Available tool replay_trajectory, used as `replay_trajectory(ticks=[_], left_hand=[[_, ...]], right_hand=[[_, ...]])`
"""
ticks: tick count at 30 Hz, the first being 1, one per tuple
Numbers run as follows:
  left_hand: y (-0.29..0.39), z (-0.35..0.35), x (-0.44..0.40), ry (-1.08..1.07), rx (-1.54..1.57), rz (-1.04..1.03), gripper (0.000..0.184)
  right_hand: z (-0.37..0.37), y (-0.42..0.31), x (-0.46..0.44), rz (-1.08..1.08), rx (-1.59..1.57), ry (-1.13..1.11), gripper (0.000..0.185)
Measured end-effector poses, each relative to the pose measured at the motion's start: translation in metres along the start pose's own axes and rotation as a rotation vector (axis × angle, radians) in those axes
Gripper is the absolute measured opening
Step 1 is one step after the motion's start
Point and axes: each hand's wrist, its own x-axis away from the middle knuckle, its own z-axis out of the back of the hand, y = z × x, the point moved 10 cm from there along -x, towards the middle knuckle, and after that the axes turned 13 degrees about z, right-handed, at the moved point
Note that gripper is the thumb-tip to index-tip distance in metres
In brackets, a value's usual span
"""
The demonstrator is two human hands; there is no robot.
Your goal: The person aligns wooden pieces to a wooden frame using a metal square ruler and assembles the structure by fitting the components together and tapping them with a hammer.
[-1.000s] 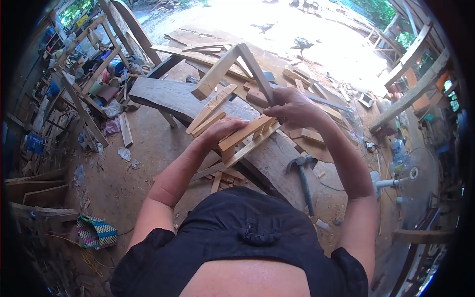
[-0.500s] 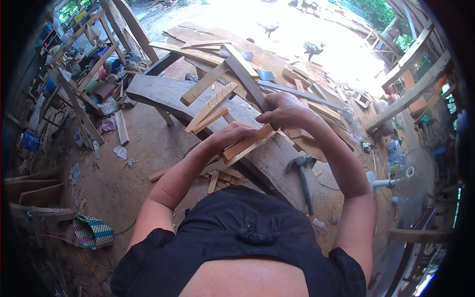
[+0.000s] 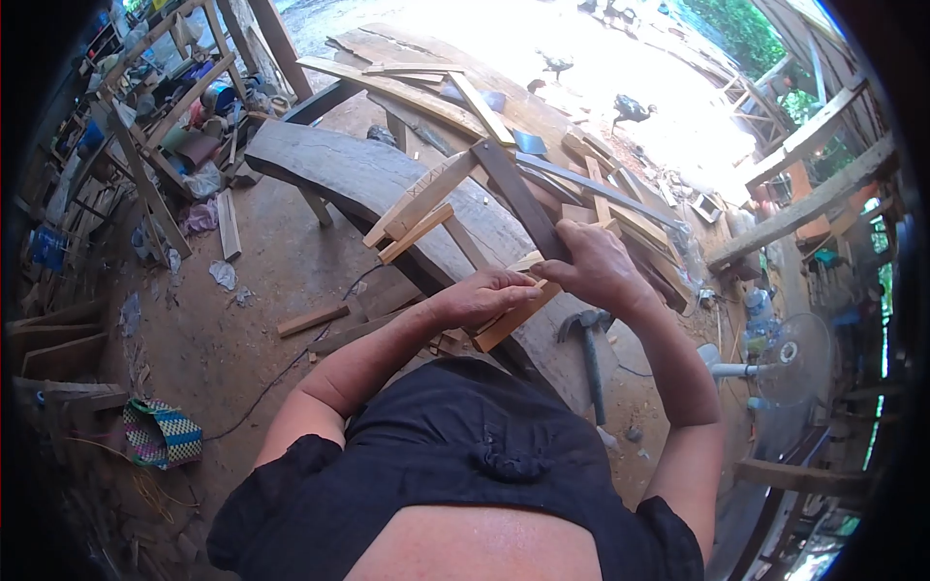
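A small wooden frame of light and dark pieces is held tilted over a thick plank bench (image 3: 325, 160). My right hand (image 3: 603, 261) is closed around the lower end of its dark wooden bar (image 3: 518, 194). My left hand (image 3: 484, 297) has its fingers closed on the light wooden piece (image 3: 518, 318) at the frame's near end; the fingertips partly cover it. Farther along the frame are a wide light board (image 3: 424, 198) with pencil marks and a narrow strip (image 3: 417, 233). A claw hammer (image 3: 589, 363) lies on the bench to the right of the frame.
Loose planks (image 3: 417, 97) lie in a pile beyond the bench. At right stand a fan (image 3: 775, 360) and a plastic bottle (image 3: 760, 315). A woven basket (image 3: 163, 433) sits on the floor at left, near a cable (image 3: 276, 387). Birds (image 3: 632, 109) are outside.
The wooden frame has turned in my hands, so its near light piece now slants differently and its far end sits lower. Both hands have moved slightly right and down, and the view has shifted.
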Motion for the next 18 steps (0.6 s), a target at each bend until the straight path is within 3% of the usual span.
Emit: replay_trajectory(ticks=[10, 16, 18], left_hand=[[0.002, -0.01, 0.006, -0.139, 0.019, -0.027, 0.041], [-0.003, -0.012, 0.011, -0.149, 0.128, -0.024, 0.045], [-0.006, -0.008, 0.009, -0.147, 0.135, -0.045, 0.047]], right_hand=[[-0.002, -0.005, 0.008, -0.072, 0.017, 0.03, 0.041], [-0.006, 0.004, 0.013, -0.014, -0.114, 0.133, 0.037], [-0.012, 0.013, 0.013, -0.032, -0.308, 0.128, 0.036]])
